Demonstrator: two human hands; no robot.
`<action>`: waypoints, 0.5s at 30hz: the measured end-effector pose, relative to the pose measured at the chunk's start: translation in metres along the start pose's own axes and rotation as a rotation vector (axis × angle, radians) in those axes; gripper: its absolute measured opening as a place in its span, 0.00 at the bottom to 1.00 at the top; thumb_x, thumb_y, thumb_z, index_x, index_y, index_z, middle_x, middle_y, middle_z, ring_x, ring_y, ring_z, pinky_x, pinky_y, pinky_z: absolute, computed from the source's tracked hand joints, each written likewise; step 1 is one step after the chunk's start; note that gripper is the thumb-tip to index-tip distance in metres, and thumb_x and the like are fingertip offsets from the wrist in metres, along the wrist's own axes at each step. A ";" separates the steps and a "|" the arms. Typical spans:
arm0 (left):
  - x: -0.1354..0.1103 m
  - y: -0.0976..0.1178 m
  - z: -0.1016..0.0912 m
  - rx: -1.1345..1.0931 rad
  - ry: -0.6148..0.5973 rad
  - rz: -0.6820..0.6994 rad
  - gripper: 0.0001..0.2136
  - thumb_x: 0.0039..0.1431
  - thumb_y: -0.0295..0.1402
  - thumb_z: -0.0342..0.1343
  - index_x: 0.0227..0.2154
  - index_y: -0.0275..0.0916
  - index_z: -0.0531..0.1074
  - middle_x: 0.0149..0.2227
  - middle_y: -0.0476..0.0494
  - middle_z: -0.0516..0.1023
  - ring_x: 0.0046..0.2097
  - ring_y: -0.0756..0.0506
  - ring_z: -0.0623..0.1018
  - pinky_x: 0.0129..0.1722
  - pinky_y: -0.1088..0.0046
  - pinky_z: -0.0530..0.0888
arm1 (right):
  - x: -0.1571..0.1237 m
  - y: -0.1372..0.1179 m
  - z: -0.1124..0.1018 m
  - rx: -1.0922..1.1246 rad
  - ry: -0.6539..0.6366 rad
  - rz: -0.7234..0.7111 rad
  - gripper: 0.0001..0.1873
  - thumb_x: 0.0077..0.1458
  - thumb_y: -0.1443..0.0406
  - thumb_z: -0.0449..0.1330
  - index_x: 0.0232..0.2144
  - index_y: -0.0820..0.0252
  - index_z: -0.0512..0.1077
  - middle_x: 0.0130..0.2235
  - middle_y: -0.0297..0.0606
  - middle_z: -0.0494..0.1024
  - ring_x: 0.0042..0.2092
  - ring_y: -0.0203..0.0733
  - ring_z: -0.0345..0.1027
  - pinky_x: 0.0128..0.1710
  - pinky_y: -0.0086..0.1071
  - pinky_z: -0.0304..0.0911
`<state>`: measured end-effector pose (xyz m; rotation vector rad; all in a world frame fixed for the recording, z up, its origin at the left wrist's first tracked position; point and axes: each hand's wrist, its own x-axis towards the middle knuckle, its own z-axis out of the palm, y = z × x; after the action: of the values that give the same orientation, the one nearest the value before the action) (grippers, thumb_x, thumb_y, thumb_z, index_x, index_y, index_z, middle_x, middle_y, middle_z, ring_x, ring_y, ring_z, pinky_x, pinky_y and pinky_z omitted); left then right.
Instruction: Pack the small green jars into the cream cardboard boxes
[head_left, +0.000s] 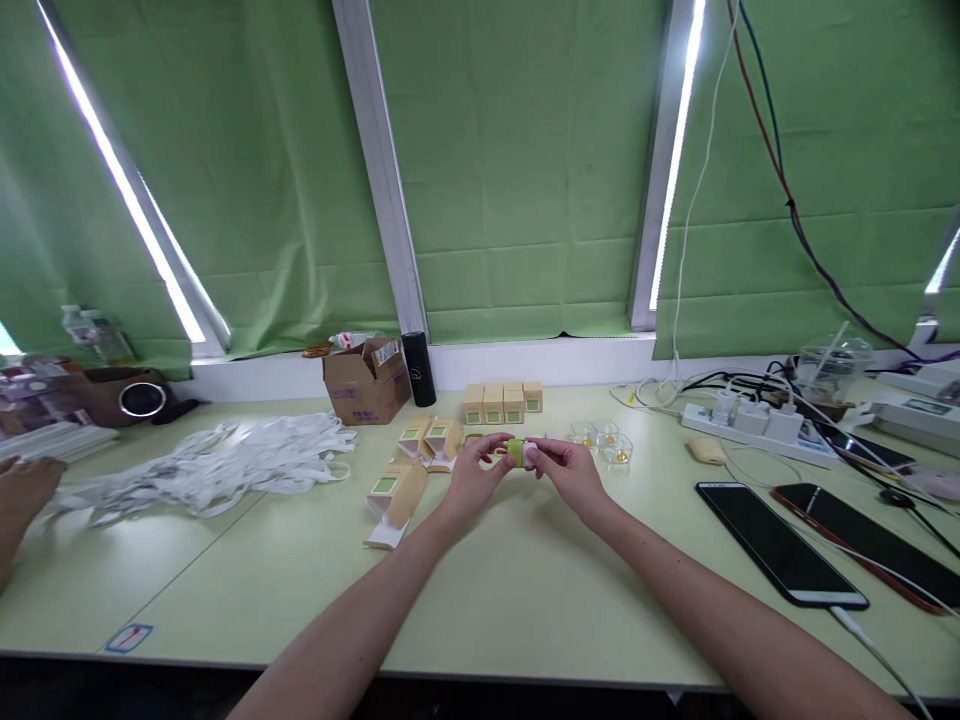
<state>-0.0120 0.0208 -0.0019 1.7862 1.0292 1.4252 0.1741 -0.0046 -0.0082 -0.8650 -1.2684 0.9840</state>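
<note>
Over the middle of the table, my left hand (478, 470) and my right hand (574, 475) meet with closed fingertips on a small yellow-green piece (515, 452). Something pale shows by the right fingertips; its exact kind is too small to tell. Left of my left hand lie several kraft paper boxes with open flaps, the nearest box (397, 492) tilted toward the front. Small clear containers (616, 450) with yellowish bits inside stand just beyond my right hand. Behind the hands is a row of closed kraft boxes (502, 403) with green labels.
White straps (255, 460) are heaped at left, near another person's hand (26, 500). A cardboard box (366, 385) and black bottle (418, 370) stand at the back. On the right are a power strip (757, 432), cables and a charging phone (780, 545).
</note>
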 end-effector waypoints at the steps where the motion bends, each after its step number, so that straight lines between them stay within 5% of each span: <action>1: 0.000 0.000 0.000 -0.012 0.008 0.001 0.16 0.49 0.44 0.72 0.41 0.45 0.85 0.43 0.40 0.82 0.39 0.42 0.75 0.43 0.64 0.72 | 0.000 0.000 0.000 -0.001 -0.005 -0.002 0.26 0.47 0.45 0.72 0.38 0.59 0.85 0.29 0.39 0.82 0.29 0.41 0.71 0.32 0.38 0.69; 15: -0.003 -0.005 0.001 0.064 -0.033 0.024 0.15 0.52 0.43 0.72 0.41 0.43 0.83 0.44 0.39 0.80 0.45 0.40 0.77 0.47 0.62 0.71 | 0.000 0.006 0.002 0.033 -0.002 -0.011 0.26 0.47 0.45 0.73 0.38 0.59 0.83 0.30 0.40 0.83 0.29 0.42 0.72 0.33 0.40 0.72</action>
<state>-0.0120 0.0207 -0.0081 1.8679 1.0507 1.3869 0.1716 -0.0028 -0.0134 -0.8307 -1.2544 0.9945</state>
